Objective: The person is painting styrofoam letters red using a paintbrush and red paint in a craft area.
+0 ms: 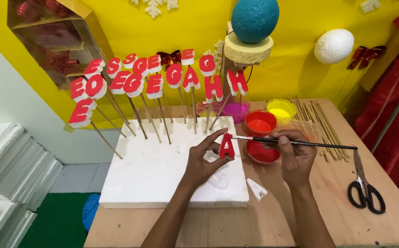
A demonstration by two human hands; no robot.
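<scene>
My left hand (205, 158) pinches a small foam letter (227, 148) painted red, holding it over the white foam block (158, 174). My right hand (295, 154) grips a thin black paintbrush (300, 143) whose tip touches the top of that letter. Right behind the letter are two round cups of red paint (262, 152). An unpainted white foam letter (256, 188) lies on the wooden table (273, 220) between my forearms. Another white letter lies on the block under my left hand, partly hidden.
Several red foam letters on sticks (158, 82) stand stuck in the block's far edge. Pink (235, 110) and yellow (281, 109) paint cups, a bundle of wooden skewers (321, 124) and black scissors (364, 188) lie on the right. Foam eggs (333, 45) hang on the yellow wall.
</scene>
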